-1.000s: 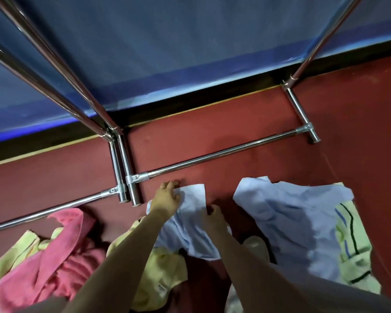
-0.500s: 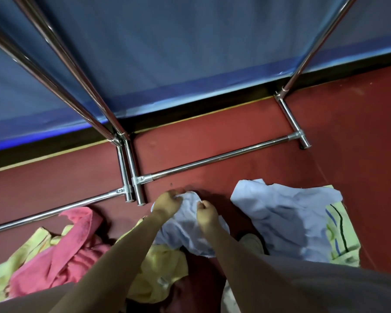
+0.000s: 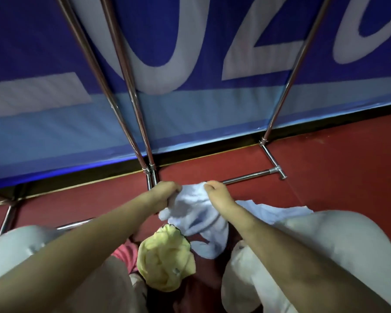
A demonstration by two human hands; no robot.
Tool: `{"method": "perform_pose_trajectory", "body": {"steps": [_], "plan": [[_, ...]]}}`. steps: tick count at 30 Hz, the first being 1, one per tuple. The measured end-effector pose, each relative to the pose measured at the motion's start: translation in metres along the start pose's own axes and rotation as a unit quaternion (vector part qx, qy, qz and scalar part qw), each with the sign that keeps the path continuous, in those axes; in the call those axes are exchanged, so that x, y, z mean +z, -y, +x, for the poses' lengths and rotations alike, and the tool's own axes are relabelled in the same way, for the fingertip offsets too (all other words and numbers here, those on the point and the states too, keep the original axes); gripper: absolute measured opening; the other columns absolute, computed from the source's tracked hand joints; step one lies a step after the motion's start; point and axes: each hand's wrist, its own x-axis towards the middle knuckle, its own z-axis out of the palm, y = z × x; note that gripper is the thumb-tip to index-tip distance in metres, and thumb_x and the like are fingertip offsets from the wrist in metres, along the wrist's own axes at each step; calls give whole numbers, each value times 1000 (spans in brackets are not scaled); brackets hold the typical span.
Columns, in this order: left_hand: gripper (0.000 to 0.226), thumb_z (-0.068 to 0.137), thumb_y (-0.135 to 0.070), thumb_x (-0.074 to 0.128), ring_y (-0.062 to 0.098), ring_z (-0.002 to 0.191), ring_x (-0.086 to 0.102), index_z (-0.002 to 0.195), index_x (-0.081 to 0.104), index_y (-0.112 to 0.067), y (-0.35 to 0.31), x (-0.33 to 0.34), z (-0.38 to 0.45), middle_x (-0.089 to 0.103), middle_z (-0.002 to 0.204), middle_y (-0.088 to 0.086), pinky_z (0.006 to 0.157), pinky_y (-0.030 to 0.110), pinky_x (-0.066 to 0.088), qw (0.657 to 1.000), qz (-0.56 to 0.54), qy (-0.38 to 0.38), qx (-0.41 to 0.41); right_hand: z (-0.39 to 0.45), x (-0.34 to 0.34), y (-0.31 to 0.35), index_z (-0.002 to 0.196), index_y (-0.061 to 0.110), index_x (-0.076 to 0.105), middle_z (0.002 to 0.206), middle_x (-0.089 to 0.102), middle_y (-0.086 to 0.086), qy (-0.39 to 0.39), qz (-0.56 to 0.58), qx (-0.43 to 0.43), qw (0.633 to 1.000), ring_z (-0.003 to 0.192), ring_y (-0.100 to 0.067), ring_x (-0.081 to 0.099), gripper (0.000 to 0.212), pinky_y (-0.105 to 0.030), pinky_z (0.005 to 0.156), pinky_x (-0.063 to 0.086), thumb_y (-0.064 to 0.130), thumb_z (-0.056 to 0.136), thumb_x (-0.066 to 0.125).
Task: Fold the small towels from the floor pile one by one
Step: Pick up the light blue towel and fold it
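Note:
A small light-blue towel (image 3: 194, 213) hangs crumpled above the red floor, lifted by its upper edge. My left hand (image 3: 163, 195) grips its left corner and my right hand (image 3: 217, 193) pinches its right corner, the two hands close together. Below the towel lies a bunched yellow towel (image 3: 165, 263), with a pink towel (image 3: 124, 254) partly hidden beside it. Another light-blue cloth (image 3: 264, 211) lies spread on the floor to the right, partly hidden behind my right knee.
A chrome pipe frame (image 3: 248, 177) stands on the red floor (image 3: 336, 172) right behind my hands, with slanted poles rising at left and right. A blue banner (image 3: 190, 109) with white lettering hangs behind it. My knees (image 3: 325, 245) fill the lower corners.
Both hands have gathered the light-blue towel's corners and lifted it off the floor. The view has tilted up, showing more banner and my knees.

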Motion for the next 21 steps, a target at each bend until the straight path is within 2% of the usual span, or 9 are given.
{"method": "perform_pose_trajectory", "body": {"steps": [3,5,7,9,11,13,16,17,21], "plan": [[2,75,-4,52,24,65,49,76,53,-6,-14,-2,-53,51,81,15,56,28,42,997,-54,51,29,-30,-18,44,84,4,59,84,57,-10,-30,0,-67,997,83,-17,48,15,-24,66,30,8,94,48],[16,86,2,40,20,69,50,86,54,-6,-19,-7,-85,53,81,11,57,26,43,992,-67,87,59,-49,-28,70,89,3,61,87,58,-10,-43,15,-106,993,84,-16,49,13,-23,66,33,6,92,49],[33,82,4,37,17,73,49,106,58,-8,-17,-14,-112,55,87,7,58,25,40,984,-84,125,97,-68,-34,90,94,0,63,89,58,-7,-48,19,-144,988,86,-15,50,14,-16,64,36,4,92,50],[51,70,0,41,14,69,46,117,57,-10,-4,-20,-128,53,83,4,55,24,35,975,-113,148,121,-86,-37,97,99,-4,64,92,59,-5,-49,17,-165,985,88,-13,51,17,-4,65,35,3,92,51],[55,69,-2,42,14,60,44,122,55,-8,13,-20,-134,50,75,2,50,25,33,978,-129,118,112,-102,-35,89,100,-3,64,92,60,-3,-39,21,-171,984,87,-12,52,17,-2,65,36,3,92,51],[44,78,-1,44,15,62,47,120,55,-11,30,-13,-135,52,74,1,52,26,36,983,-153,66,74,-119,-28,69,100,0,64,93,61,-3,-35,35,-152,987,88,-13,53,16,-2,66,37,4,92,51],[10,86,-12,54,16,67,48,93,59,-16,51,-5,-137,53,73,1,61,28,37,978,-183,94,42,-136,-12,43,101,1,65,95,63,-3,-35,38,-119,992,90,-15,54,18,-2,64,37,6,93,50],[6,89,-18,57,17,69,51,89,62,-15,56,-4,-140,57,75,3,63,28,40,977,-181,105,38,-140,-7,39,101,2,65,95,63,-2,-28,29,-118,992,90,-15,54,18,-1,64,36,7,93,50],[27,98,-28,55,22,98,64,106,69,-7,73,-8,-145,70,104,11,86,32,49,963,-232,133,32,-150,13,44,97,11,63,95,63,1,6,7,-149,989,90,-12,55,16,-1,67,37,8,93,48]]}}
